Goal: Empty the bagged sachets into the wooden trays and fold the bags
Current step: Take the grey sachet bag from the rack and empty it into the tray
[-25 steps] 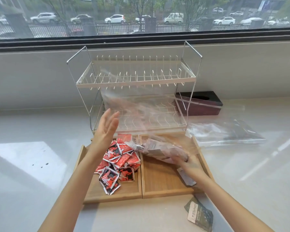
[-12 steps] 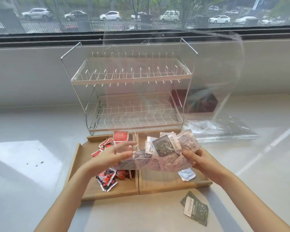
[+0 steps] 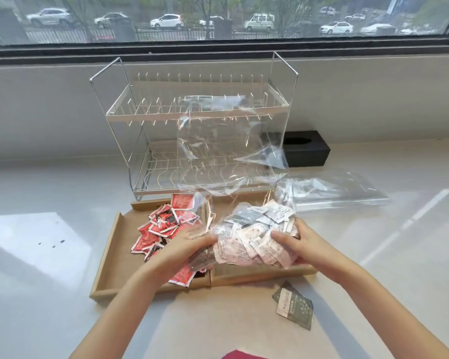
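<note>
Left hand: the left hand [image 3: 189,248] is curling its fingers around the left side of a clear, crinkled plastic bag [image 3: 226,161], pinching the film where it is bulging with sachets.
Right hand: the right hand [image 3: 300,244] is gripping the bag's right side, thumb lying across the front of the bundle.
Bag in hand: it is holding a heap of pale pink and white paper sachets [image 3: 252,237], with a few grey-green ones near the top; the unfilled part of the bag is standing up loosely in front of the rack.
Right tray: the bundle is hovering over or resting in the right-hand shallow wooden tray [image 3: 257,277]; which of the two cannot be told, and what else is lying in that tray is hidden.
Left tray: the left-hand shallow wooden tray [image 3: 106,260], touching the right one along its side, is holding a loose pile of red and white foil sachets [image 3: 163,229].
Counter: one grey-green sachet [image 3: 293,305] is lying outside the trays on the pale glossy counter [image 3: 36,281], near the right tray's front corner.
Second bag: a flat clear plastic bag [image 3: 340,190] is lying on the counter to the right, behind the trays.
Behind: a two-tier wire dish rack [image 3: 192,112] is standing just beyond the trays, with a dark rectangular tissue box [image 3: 306,151] at its right.
</note>
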Tool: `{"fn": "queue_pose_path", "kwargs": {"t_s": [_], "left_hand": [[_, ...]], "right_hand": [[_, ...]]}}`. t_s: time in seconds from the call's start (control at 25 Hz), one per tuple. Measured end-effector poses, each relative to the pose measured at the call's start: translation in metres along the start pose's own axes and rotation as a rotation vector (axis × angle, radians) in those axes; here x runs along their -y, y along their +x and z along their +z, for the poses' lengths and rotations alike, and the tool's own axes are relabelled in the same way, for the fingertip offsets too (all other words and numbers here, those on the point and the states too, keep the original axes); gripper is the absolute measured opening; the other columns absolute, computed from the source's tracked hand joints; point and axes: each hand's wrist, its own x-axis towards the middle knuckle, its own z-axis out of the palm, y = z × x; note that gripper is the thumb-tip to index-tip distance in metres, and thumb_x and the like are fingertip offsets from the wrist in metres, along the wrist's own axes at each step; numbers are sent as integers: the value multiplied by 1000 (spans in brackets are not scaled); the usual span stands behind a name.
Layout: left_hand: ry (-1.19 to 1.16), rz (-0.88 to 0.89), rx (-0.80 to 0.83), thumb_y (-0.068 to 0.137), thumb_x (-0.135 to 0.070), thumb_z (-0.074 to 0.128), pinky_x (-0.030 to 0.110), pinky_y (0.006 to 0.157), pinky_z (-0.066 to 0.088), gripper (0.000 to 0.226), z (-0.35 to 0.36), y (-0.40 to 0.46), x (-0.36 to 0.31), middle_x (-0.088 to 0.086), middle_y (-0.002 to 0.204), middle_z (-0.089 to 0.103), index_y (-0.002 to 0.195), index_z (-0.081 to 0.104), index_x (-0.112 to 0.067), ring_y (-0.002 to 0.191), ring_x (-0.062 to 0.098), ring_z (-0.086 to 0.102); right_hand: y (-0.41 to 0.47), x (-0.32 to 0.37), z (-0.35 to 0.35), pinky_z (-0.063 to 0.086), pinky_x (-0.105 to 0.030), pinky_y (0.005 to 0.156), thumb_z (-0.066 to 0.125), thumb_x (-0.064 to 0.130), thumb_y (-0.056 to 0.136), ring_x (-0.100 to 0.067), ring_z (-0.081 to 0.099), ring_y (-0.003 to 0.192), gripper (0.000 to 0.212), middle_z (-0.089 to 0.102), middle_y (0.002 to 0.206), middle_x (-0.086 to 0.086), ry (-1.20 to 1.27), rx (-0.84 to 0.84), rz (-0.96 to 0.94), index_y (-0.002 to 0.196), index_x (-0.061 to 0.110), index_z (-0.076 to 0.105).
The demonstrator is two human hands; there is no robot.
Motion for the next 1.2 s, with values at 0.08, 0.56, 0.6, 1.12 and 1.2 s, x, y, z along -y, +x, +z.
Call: {"fn": "queue_pose_path", "kwargs": {"t_s": [0.08,0.56,0.6,1.12,1.2], "left_hand": [[-106,-49,-3,86,-10,53,19,55,55,10,8,-5,-1,-2,68,73,91,61,-7,60,8,68],[-346,-190,-12,91,-15,42,14,39,48,19,40,-19,-18,6,71,74,91,59,-8,59,18,70],[-362,-185,0,91,-14,40,14,40,48,20,40,-20,-22,6,72,74,92,59,-8,60,18,70],[-299,-161,-94,89,0,42,14,38,46,17,63,-21,-34,4,51,67,82,58,0,45,8,63],[-293,-128,-105,89,0,41,14,37,45,19,62,-21,-43,3,48,65,78,57,-1,41,7,61]], "right_hand": [[-3,2,-2,55,-40,86,62,49,77,-14,68,91,52,68,109,1,48,-53,-15,119,22,48],[-23,37,-21,36,-19,31,54,41,86,-9,59,37,38,64,60,-2,126,-234,37,110,12,46],[-25,42,-25,38,-18,32,54,39,87,-6,57,36,36,63,61,-1,143,-215,44,109,12,47],[-32,56,-45,45,-13,39,51,10,90,2,59,45,23,63,77,0,238,-52,34,113,8,54],[-30,63,-47,45,-13,39,51,10,90,2,58,44,20,64,70,3,263,-70,-7,109,9,55]]}}
